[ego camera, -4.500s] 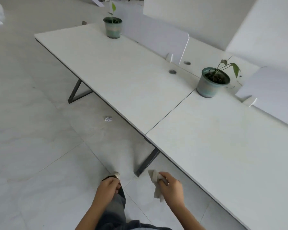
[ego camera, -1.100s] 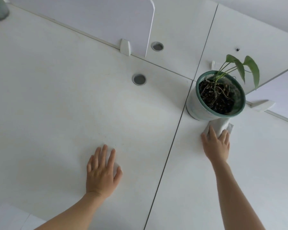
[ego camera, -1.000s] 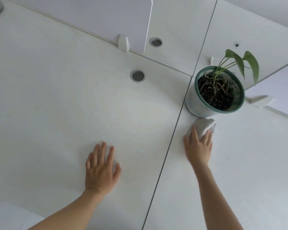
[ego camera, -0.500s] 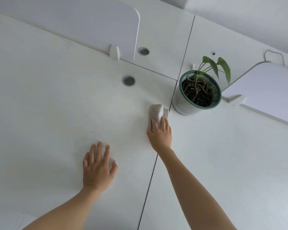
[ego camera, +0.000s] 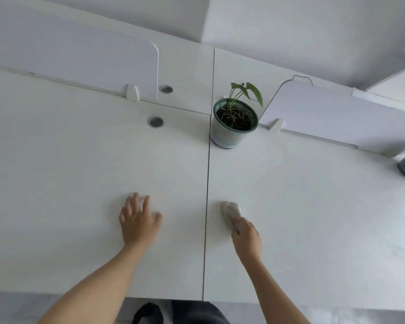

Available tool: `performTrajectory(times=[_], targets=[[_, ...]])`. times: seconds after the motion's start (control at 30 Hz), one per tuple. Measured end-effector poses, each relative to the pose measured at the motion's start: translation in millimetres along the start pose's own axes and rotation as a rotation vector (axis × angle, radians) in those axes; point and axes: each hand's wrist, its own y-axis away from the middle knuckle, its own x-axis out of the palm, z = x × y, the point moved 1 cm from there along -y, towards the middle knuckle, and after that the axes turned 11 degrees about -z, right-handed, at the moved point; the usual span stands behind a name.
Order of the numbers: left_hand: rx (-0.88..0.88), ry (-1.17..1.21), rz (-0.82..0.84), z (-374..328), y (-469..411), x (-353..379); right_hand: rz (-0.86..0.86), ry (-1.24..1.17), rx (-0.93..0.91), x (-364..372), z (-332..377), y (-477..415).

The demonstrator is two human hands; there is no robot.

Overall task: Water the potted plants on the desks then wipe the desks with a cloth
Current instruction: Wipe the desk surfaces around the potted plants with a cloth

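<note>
- Nearest, one left hand (ego camera: 138,220) lies flat on the left white desktop (ego camera: 68,171), fingers spread and released.
- One right hand (ego camera: 246,237) covers the near end of one crumpled pale cloth (ego camera: 229,209) on the right white desktop (ego camera: 313,206); blur hides whether the fingers grasp it.
- Farther, one green-rimmed grey potted plant (ego camera: 229,134) stands just right of the seam.
- Two round grey cable grommets (ego camera: 156,122) sit to the pot's left.
- Two white divider panels (ego camera: 80,61) stand behind.

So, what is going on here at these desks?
A person is wiping. The right hand holds a cloth against the right desk, just right of the seam between the two tops. The left hand rests flat, fingers spread, on the left desk. A potted plant stands farther back, beside the seam.
</note>
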Motion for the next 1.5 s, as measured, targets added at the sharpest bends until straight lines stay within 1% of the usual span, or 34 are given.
performTrajectory(times=[0.07,0.1,0.13,0.2,0.27,0.33,0.43,0.5,0.63,0.77,0.83,0.93,1.0,1.03,1.1,1.17,1.27,1.33,1.43,1.5], targets=[[0.006,0.065,0.005,6,0,-6,-0.029,-0.186,0.143,-15,-16,24],[-0.001,0.112,0.042,11,-2,-11,-0.033,-0.283,0.206,-21,-23,38],[-0.020,0.192,0.087,15,-3,-17,-0.029,-0.367,0.270,-26,-31,52],[-0.087,0.426,0.161,22,2,-33,-0.015,-0.490,0.367,-33,-42,81],[-0.123,0.588,0.213,28,22,-51,-0.009,-0.563,0.411,-37,-54,107],[-0.110,0.649,0.227,33,51,-66,-0.017,-0.610,0.422,-39,-62,128],[-0.085,0.721,0.217,32,107,-84,-0.012,-0.657,0.397,-39,-70,154],[-0.113,0.736,0.210,32,142,-87,0.024,-0.685,0.362,-35,-74,168],[-0.149,0.674,0.191,31,199,-81,0.171,-0.693,0.257,-26,-79,188],[-0.132,0.585,0.158,26,242,-79,0.266,-0.606,0.134,-27,-94,208],[-0.138,0.577,0.171,22,267,-80,0.314,-0.589,0.108,-24,-101,225],[-0.141,0.547,0.249,27,311,-82,0.372,-0.570,0.114,-12,-110,250],[-0.180,0.519,0.267,49,343,-86,0.418,-0.538,0.098,0,-111,269],[-0.239,0.520,0.250,64,359,-90,0.443,-0.517,0.079,5,-109,281],[-0.433,0.548,0.174,100,390,-101,0.487,-0.487,0.037,13,-102,304],[-0.620,0.597,0.060,136,414,-112,0.519,-0.472,-0.003,19,-92,328],[-0.759,0.665,-0.050,179,430,-128,0.523,-0.444,-0.027,32,-77,357],[-0.742,0.675,-0.053,204,430,-140,0.499,-0.433,-0.019,46,-60,375],[-0.623,0.636,0.018,248,429,-169,0.465,-0.421,-0.043,77,-18,414],[-0.594,0.598,-0.009,287,430,-197,0.490,-0.429,-0.085,101,19,447]])
